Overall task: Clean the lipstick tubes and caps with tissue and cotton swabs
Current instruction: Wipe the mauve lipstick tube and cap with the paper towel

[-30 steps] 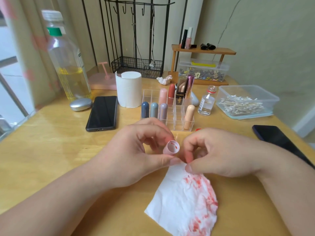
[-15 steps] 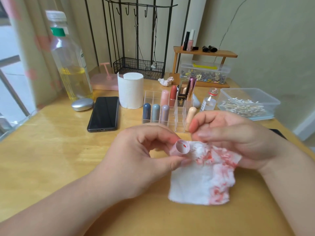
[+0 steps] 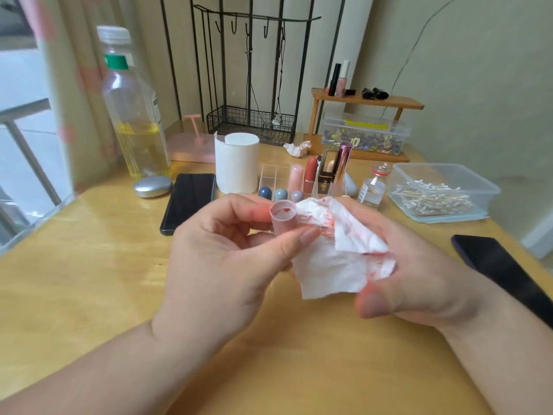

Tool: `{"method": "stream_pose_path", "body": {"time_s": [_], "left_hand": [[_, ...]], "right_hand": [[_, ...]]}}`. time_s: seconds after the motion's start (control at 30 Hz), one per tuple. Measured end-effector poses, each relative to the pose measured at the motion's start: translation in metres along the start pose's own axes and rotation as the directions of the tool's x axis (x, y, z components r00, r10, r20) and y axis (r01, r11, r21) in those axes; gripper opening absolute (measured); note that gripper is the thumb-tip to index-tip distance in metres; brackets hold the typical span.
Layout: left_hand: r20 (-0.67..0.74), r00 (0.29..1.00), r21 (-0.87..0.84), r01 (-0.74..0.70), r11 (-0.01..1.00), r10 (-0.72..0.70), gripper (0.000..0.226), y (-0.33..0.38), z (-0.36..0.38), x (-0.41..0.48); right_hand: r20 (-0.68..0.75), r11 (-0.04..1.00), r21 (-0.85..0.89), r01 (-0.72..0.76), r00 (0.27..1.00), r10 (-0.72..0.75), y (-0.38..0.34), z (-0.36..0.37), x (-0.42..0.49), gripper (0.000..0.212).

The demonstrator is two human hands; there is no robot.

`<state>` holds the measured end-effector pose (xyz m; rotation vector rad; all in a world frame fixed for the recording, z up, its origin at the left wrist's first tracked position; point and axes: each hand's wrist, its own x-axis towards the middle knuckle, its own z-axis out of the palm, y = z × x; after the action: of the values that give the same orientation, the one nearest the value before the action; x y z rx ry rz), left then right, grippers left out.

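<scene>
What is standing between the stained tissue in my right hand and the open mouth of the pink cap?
Nothing visible. The red-stained white tissue in the right hand lies against the side of the pale pink plastic cap, and the left hand holds the cap by its sides only, leaving its smeared mouth uncovered.

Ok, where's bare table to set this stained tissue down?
Bare table: the near edge below left hand and right hand, and the left side between black phone and window-side edge. Crowded: back row from oil bottle through tissue roll, lipstick organizer and swab box; second phone at right.
</scene>
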<state>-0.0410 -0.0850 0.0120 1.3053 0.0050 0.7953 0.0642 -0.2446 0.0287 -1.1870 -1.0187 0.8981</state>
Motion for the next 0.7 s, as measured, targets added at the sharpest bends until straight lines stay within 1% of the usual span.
{"method": "stream_pose_path", "body": {"time_s": [0.07, 0.1, 0.13, 0.2, 0.23, 0.27, 0.3, 0.33, 0.37, 0.4, 0.43, 0.47, 0.5, 0.53, 0.6, 0.63, 0.67, 0.7], "left_hand": [[0.048, 0.998, 0.02, -0.035, 0.999, 0.034, 0.031, -0.004, -0.002, 0.0], [0.084, 0.995, 0.035, -0.064, 0.997, 0.061, 0.026, -0.006, -0.004, 0.0], [0.126, 0.988, 0.049, -0.098, 0.994, 0.091, 0.022, -0.008, -0.006, 0.0], [0.218, 0.964, 0.097, -0.179, 0.979, 0.155, 0.019, -0.009, -0.008, -0.001], [0.252, 0.952, 0.132, -0.21, 0.969, 0.172, 0.019, -0.009, -0.008, -0.002], [0.272, 0.947, 0.166, -0.222, 0.961, 0.172, 0.019, -0.009, -0.009, -0.002], [0.279, 0.947, 0.199, -0.219, 0.955, 0.159, 0.018, -0.009, -0.01, -0.002], [0.278, 0.95, 0.238, -0.21, 0.948, 0.14, 0.018, -0.008, -0.011, -0.001], [0.28, 0.952, 0.279, -0.201, 0.939, 0.121, 0.018, -0.008, -0.012, 0.0], [0.29, 0.952, 0.312, -0.195, 0.93, 0.102, 0.019, -0.009, -0.013, 0.0], [0.306, 0.948, 0.331, -0.194, 0.924, 0.089, 0.019, -0.009, -0.014, 0.001], [0.324, 0.943, 0.34, -0.195, 0.92, 0.08, 0.02, -0.009, -0.014, 0.002], [0.34, 0.938, 0.342, -0.191, 0.92, 0.069, 0.02, -0.009, -0.015, 0.003], [0.353, 0.934, 0.334, -0.177, 0.926, 0.052, 0.019, -0.008, -0.014, 0.003], [0.382, 0.924, 0.286, -0.127, 0.95, 0.008, 0.014, -0.006, -0.013, 0.003], [0.402, 0.915, 0.258, -0.1, 0.961, -0.012, 0.009, -0.005, -0.014, 0.004], [0.423, 0.905, 0.24, -0.076, 0.968, -0.034, 0.008, -0.005, -0.014, 0.004], [0.441, 0.896, 0.229, -0.054, 0.972, -0.054, 0.01, -0.005, -0.014, 0.005]], "right_hand": [[-0.144, 0.998, -0.06, 0.001, 0.989, -0.01, 0.0, 0.003, 0.0, 0.058], [-0.211, 0.998, -0.05, 0.025, 0.977, -0.035, -0.001, 0.007, 0.0, 0.04], [-0.263, 0.999, -0.01, 0.053, 0.963, -0.054, -0.003, 0.01, 0.001, 0.028], [-0.353, 0.991, 0.069, 0.111, 0.932, -0.079, -0.009, 0.016, 0.003, 0.015], [-0.406, 0.989, 0.066, 0.133, 0.909, -0.095, -0.013, 0.016, 0.004, 0.014], [-0.472, 0.988, 0.023, 0.155, 0.872, -0.126, -0.015, 0.012, 0.004, 0.013], [-0.543, 0.981, -0.054, 0.188, 0.819, -0.187, -0.016, 0.006, 0.003, 0.013], [-0.612, 0.958, -0.172, 0.231, 0.737, -0.287, -0.018, 0.0, 0.0, 0.013], [-0.659, 0.905, -0.349, 0.245, 0.622, -0.423, -0.019, -0.006, -0.003, 0.01], [-0.643, 0.81, -0.55, 0.202, 0.515, -0.566, -0.021, -0.009, -0.006, 0.01], [-0.56, 0.683, -0.716, 0.146, 0.464, -0.686, -0.023, -0.009, -0.009, 0.012], [-0.453, 0.564, -0.815, 0.131, 0.462, -0.762, -0.023, -0.008, -0.012, 0.016], [-0.348, 0.476, -0.865, 0.159, 0.492, -0.798, -0.024, -0.001, -0.013, 0.017], [-0.268, 0.427, -0.882, 0.201, 0.531, -0.804, -0.024, 0.004, -0.014, 0.017], [-0.161, 0.399, -0.878, 0.266, 0.62, -0.768, -0.021, 0.012, -0.011, 0.018], [-0.125, 0.388, -0.879, 0.276, 0.651, -0.749, -0.02, 0.014, -0.01, 0.014], [-0.104, 0.377, -0.884, 0.277, 0.669, -0.736, -0.018, 0.015, -0.009, 0.009], [-0.105, 0.383, -0.881, 0.277, 0.676, -0.73, -0.017, 0.016, -0.008, 0.013]]}}
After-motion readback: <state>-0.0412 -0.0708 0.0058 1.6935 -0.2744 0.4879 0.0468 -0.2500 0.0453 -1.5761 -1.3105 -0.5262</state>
